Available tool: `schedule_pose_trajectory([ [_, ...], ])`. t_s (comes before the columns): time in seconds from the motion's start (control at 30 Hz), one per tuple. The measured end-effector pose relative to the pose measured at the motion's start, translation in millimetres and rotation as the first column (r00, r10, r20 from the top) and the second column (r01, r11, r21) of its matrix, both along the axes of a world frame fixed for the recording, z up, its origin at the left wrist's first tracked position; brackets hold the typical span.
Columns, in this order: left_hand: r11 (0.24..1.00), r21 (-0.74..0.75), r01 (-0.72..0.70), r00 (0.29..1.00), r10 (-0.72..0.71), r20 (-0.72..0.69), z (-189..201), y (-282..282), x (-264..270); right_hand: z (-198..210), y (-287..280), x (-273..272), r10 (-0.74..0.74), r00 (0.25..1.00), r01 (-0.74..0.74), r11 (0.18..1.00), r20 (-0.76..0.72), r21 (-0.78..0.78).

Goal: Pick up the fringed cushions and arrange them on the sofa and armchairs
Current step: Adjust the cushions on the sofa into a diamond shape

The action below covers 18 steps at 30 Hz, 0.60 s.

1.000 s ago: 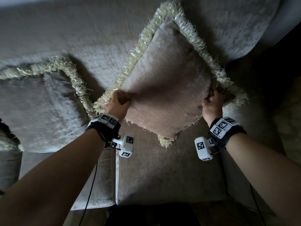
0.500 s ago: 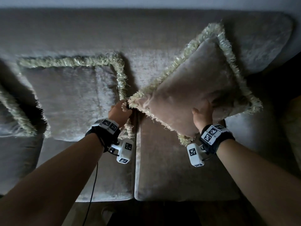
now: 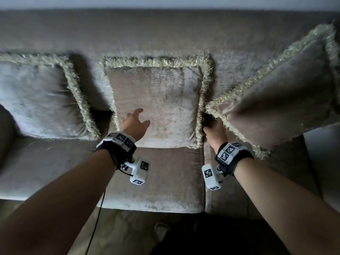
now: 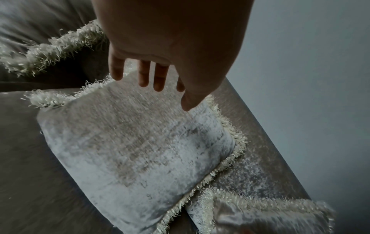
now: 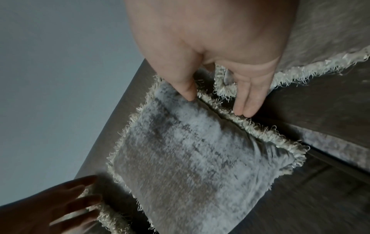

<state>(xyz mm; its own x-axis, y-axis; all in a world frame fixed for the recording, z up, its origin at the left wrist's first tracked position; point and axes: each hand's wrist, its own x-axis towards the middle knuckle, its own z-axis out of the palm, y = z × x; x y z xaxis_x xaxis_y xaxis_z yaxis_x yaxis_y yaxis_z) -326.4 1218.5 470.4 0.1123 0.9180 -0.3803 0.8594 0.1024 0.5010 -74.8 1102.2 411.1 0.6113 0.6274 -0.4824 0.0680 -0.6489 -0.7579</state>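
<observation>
From the head view, three fringed cushions lean on the sofa [image 3: 165, 30], the left hand [image 3: 135, 122] spread loose over the middle cushion [image 3: 156, 105]; the left wrist view shows straight fingers [image 4: 144, 74]; the right wrist view shows the right hand [image 5: 220, 55] relaxed, fingertips [image 5: 248, 109] at its fringe.

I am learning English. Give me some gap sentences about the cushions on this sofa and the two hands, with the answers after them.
1. Besides the left cushion, the sofa carries ___ more.
2. The left hand reaches over the middle cushion, holding ___.
3. The tilted cushion stands to the ___ of the middle cushion.
Answers: two; nothing; right.
</observation>
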Motion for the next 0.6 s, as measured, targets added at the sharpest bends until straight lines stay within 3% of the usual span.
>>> schedule_pose_trajectory([
  [0.33,0.998,0.055,0.023,1.0,-0.023,-0.01,-22,23,-24,-55,25,-39,0.04,0.984,-0.062,0.99,-0.172,-0.126],
  [0.6,0.992,0.118,0.047,0.998,-0.042,-0.039,-40,90,-8,-86,64,-43,-0.038,0.954,-0.018,0.983,-0.299,-0.182],
])
